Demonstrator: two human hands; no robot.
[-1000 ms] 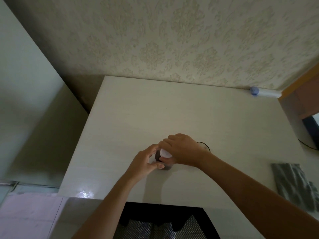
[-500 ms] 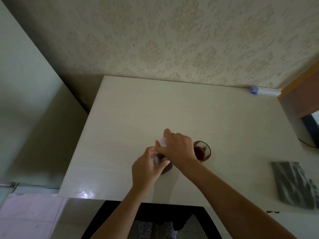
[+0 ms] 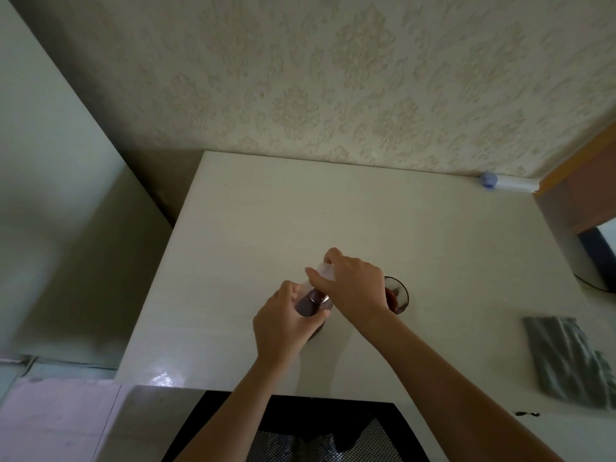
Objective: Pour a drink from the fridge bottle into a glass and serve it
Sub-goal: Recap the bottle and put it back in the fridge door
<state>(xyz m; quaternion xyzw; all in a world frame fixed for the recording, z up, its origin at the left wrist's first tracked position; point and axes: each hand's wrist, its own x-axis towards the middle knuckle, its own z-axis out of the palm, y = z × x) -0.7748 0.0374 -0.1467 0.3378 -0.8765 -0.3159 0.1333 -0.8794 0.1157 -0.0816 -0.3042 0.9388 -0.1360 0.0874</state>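
A clear bottle (image 3: 308, 303) with dark red drink stands on the white table (image 3: 300, 228), seen from above. My left hand (image 3: 283, 325) grips its body from the near side. My right hand (image 3: 353, 291) pinches the white cap (image 3: 325, 271) over the bottle's mouth; I cannot tell whether the cap touches the neck. Just right of the bottle stands a glass (image 3: 398, 295) holding red drink, partly hidden behind my right wrist.
A grey cloth (image 3: 570, 358) lies at the table's right side. A white tube with a blue end (image 3: 500, 183) rests against the patterned wall at the back right. A dark mesh chair (image 3: 300, 431) sits under the near edge. A pale cabinet stands to the left.
My right hand moved up and away with the cap, uncovering the glass behind it. My left hand shifted from fingertips on the bottle to a fuller grip round it.
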